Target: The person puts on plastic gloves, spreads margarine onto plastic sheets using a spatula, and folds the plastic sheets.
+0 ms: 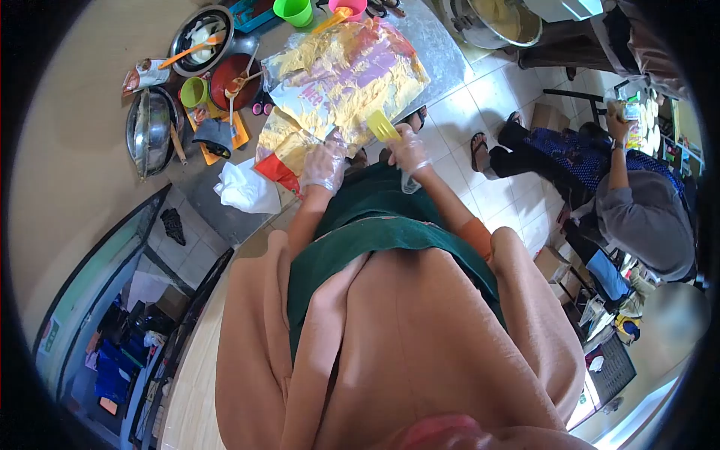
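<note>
A plastic sheet (315, 99) smeared with yellow cream lies on the grey table, its print partly showing. My left hand (324, 163), in a clear glove, is closed at the sheet's near edge, beside a red patch. In my right hand (409, 150), also gloved, is a yellow scraper (382, 126) with slots, its blade over the cream at the sheet's right edge. White crumpled paper (246, 187) sits left of my left hand.
Metal bowls (202, 37), a red bowl (231, 81), green cup (294, 11) and scissors (262, 109) are around the sheet's left and far sides. A mixer bowl (495, 22) stands far right. One person (645, 217) is at the right; another's clothing shows above.
</note>
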A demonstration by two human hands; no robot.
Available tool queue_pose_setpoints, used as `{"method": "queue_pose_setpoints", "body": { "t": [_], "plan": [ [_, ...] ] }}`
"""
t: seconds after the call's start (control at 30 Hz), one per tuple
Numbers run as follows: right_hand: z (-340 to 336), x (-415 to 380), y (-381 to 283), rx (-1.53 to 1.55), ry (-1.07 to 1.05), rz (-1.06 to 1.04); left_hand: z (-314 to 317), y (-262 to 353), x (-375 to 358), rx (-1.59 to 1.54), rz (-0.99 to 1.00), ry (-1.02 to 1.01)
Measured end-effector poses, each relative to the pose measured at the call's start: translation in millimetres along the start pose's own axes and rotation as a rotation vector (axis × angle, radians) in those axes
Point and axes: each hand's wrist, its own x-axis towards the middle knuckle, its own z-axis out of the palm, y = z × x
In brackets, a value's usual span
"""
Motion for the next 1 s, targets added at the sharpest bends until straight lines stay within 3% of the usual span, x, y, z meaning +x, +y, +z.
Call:
{"method": "queue_pose_setpoints", "body": {
  "t": [0.1,0.13,0.23,0.27,0.4,0.5,0.6,0.67,0.83,1.0],
  "plan": [
    [43,24,47,-0.477,0.256,-0.554,3,7,5,-0.047,-0.124,0.056],
    [55,19,43,-0.430,0.189,-0.449,3,5,4,-0.022,-0.079,0.063],
    [67,4,28,-0.309,0.219,-0.475,3,2,1,0.037,0.023,0.077],
    [57,4,19,-0.328,0.050,-0.357,1,2,1,0.046,0.031,0.076],
    [44,2,11,-0.361,0.287,-0.390,-17,7,-5,0.013,-0.027,0.029],
    [58,13,29,-0.298,0.387,-0.426,9,-4,-4,-0.033,0.031,0.164],
    [76,11,36,-0.477,0.253,-0.334,14,-7,-6,0.011,0.010,0.058],
    [88,15,47,-0.638,0.108,-0.440,13,-5,-4,0.050,0.030,0.060],
    [77,11,11,-0.857,-0.080,-0.400,31,-10,1,-0.025,0.016,0.083],
    [59,26,15,-0.857,0.036,-0.350,22,-4,11,-0.028,-0.129,-0.106]
  ]
}}
